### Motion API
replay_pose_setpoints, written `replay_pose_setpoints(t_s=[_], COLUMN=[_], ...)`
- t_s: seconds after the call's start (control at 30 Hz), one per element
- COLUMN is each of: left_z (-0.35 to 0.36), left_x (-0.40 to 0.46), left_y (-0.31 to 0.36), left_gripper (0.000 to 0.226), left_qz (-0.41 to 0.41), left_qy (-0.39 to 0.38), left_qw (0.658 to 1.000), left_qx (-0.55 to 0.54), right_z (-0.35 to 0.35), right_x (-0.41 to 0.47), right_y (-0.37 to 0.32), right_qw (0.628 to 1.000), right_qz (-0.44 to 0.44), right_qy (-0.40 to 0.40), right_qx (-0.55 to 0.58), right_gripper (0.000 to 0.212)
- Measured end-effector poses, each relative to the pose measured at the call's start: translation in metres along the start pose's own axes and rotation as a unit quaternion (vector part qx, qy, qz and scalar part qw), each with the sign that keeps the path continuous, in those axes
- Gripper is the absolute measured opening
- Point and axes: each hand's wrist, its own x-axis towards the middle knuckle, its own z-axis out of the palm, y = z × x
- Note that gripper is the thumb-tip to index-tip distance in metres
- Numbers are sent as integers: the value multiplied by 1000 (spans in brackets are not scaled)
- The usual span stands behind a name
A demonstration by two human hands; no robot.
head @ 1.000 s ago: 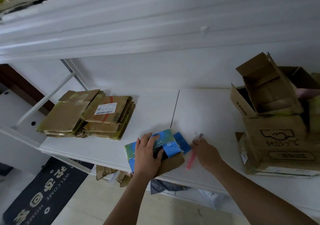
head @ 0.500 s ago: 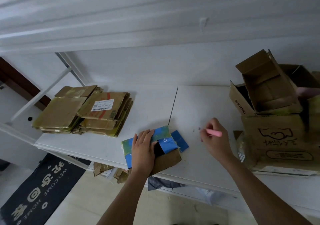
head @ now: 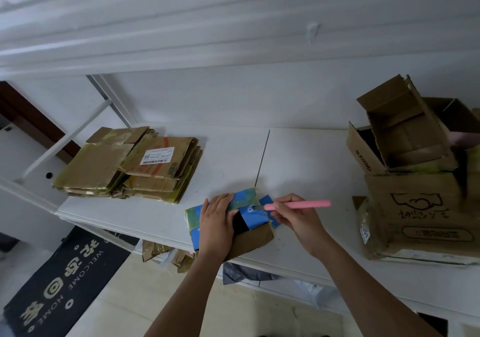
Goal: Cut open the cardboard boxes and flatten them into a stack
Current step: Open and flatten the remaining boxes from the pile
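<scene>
Surface: one white worktop against a white wall, with a dark doormat on the floor below its left end.
Flattened stack: one pile of flattened cardboard near the worktop's left edge.
Blue box: one small box at the front edge, under the left hand, whose fingers lie flat on it.
Cutter: one pink cutter, pinched in the right hand, tip at the box.
Unflattened boxes: at least three open cartons piled at the right end.
</scene>
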Motion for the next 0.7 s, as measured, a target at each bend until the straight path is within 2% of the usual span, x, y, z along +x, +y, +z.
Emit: replay_pose_setpoints(t_s=[0.23, 0.5, 0.57, 0.63, 0.7], left_z=[1, 0, -2, -3, -3], left_x=[0, 1, 0, -4, -6], left_y=[0, 3, 2, 0, -2], left_gripper=[31, 30, 30, 31, 31], left_qz=[-5, -8, -9, 1, 9], left_qy=[-7, -6, -10, -21, -30], left_qw=[1000, 1000, 1000, 1000, 999], left_qx=[-9, -15, -15, -13, -10], right_z=[-5, -11, -14, -24, -37], right_x=[10, 33, 37, 40, 40], right_y=[-4, -16, -17, -23, -30], right_qw=[999, 999, 998, 991, 993], right_qz=[3, 37, 43, 37, 17], right_qy=[-14, 1, 30, 96, 110], right_qx=[38, 11, 36, 89, 29], right_gripper=[18, 13, 12, 10, 7])
